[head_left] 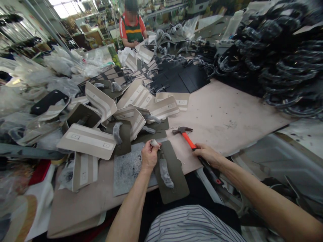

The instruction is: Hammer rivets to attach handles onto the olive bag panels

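Observation:
A claw hammer (188,138) with a red and black handle is in my right hand (207,154), its head pointing away to the upper left over the table. My left hand (149,157) pinches a small whitish rolled piece (154,144); its exact kind is unclear. Right beside that hand lies a dark olive panel (173,178), which overhangs the table's near edge. A handle wrapped in clear plastic (166,173) is attached to this panel. Under and left of my left hand is a scuffed grey slab (128,168).
Beige-backed panels (87,141) lie heaped at left and centre. Black panels (179,77) spread behind, and plastic-wrapped handles (290,77) pile up at right. The table (222,111) carries small scraps. A grey bin (280,164) stands right; a person (132,28) works across the table.

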Motion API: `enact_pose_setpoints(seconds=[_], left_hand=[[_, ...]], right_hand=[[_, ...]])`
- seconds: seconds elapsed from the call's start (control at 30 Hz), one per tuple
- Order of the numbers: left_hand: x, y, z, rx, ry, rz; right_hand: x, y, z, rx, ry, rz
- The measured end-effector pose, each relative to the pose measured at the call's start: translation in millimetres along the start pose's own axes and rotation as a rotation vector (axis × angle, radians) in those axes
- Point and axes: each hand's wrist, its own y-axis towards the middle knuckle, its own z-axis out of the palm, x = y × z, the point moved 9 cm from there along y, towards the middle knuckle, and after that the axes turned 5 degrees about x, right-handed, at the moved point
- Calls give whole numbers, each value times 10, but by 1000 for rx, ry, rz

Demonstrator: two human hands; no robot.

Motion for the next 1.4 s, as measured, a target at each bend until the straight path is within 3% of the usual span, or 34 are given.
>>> enact_pose_setpoints(seconds=[0.1, 0.47, 0.67, 0.77, 0.93, 1.03, 1.17, 1.23, 1.3, 1.4], left_hand=[[65, 22, 5, 13, -86, -35], [-30, -34, 4, 9, -27, 34], [-126, -67, -15, -17, 74, 77], [-144, -71, -4, 5, 74, 91], [-261, -145, 113, 103, 204, 225], [-278, -171, 144, 118, 230, 265], [-258, -149, 129, 105, 198, 254], [-261, -140, 128, 109, 199, 253], [-258, -135, 126, 113, 197, 241], [-246, -136, 121, 117, 168, 216]], right_hand=[[-36, -4, 128, 42, 201, 19], [-9, -24, 161, 25, 206, -2], [-40, -29, 318, 120, 595, 118], [19, 5, 380, 153, 656, 135], [224, -84, 429, 161, 691, 149], [609, -331, 237, 63, 507, -75], [1242, -854, -16, -248, -216, -543], [1345, -977, 50, -327, -540, -624], [1363, -964, 167, -282, -771, -622], [1574, -1035, 185, -247, -892, -655]])
